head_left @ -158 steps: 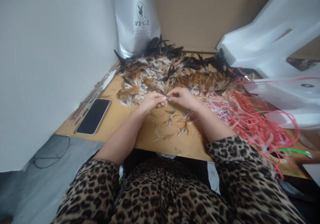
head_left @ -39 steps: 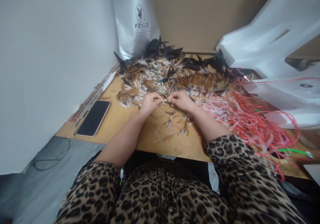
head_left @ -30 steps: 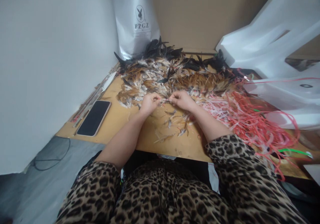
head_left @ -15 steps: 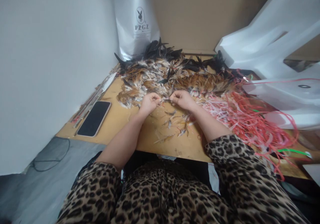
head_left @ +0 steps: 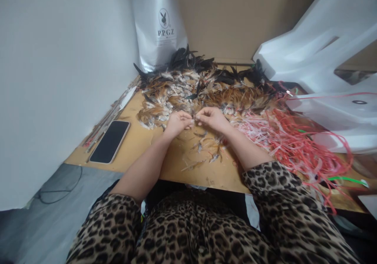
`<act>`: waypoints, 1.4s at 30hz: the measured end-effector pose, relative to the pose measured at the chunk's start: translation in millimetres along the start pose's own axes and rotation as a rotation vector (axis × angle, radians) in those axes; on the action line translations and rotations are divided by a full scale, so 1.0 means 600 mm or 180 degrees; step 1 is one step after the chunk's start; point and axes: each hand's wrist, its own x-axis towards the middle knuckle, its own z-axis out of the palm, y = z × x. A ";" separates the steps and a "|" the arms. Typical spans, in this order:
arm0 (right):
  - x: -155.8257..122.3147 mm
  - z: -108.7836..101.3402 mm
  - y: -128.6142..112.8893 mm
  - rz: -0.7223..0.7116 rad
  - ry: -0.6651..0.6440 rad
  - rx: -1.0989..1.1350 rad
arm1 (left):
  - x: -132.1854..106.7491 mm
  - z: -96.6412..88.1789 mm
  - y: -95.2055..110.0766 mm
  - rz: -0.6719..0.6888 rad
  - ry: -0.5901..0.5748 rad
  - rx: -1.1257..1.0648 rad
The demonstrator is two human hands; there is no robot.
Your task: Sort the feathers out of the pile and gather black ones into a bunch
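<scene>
Bench [head_left: 212, 172] bears feather heap [head_left: 232, 97]; left hand [head_left: 177, 123], right hand [head_left: 213, 119] just before it, fingertips nearly meeting, grasp too small to tell; loose feathers [head_left: 216, 155] nearer; finished share unclear, plenty apparently left.

Brown, cream and black feathers [head_left: 235, 97], tan table [head_left: 176, 166]
Leopard-print sleeves [head_left: 273, 177], red and white strips [head_left: 297, 142], black phone screen [head_left: 110, 141], silvery bag [head_left: 160, 50]
</scene>
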 end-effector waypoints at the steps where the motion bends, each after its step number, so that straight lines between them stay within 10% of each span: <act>1: 0.000 0.000 -0.005 0.0030 0.0116 0.0196 | 0.001 0.000 0.000 -0.0032 0.0011 -0.0083; 6: 0.002 -0.009 -0.013 0.0153 0.0896 0.0850 | 0.004 -0.003 0.005 -0.0013 0.0232 -0.0629; 42: 0.005 0.031 0.013 0.0655 0.0312 0.1525 | 0.003 0.004 0.010 0.0148 -0.0069 -0.0386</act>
